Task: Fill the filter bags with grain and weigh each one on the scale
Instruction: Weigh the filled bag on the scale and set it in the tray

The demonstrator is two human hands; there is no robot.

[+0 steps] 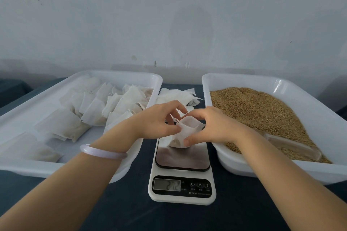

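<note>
A white filter bag (185, 133) with grain in it rests on the steel platform of the white kitchen scale (182, 159). My left hand (159, 120) pinches the bag's top edge from the left. My right hand (212, 127) grips its right side, thumb low on the front. The bag's mouth is held apart between both hands. The scale's display (167, 184) shows digits, roughly 21.2. Brown grain (262, 112) fills the white tray on the right (234, 163).
A white tray on the left (116, 75) holds several filled filter bags (97, 107). A pile of empty bags (178, 95) lies behind the scale between the trays. A clear plastic scoop (293, 146) lies in the grain. A dark cloth (131, 212) covers the table.
</note>
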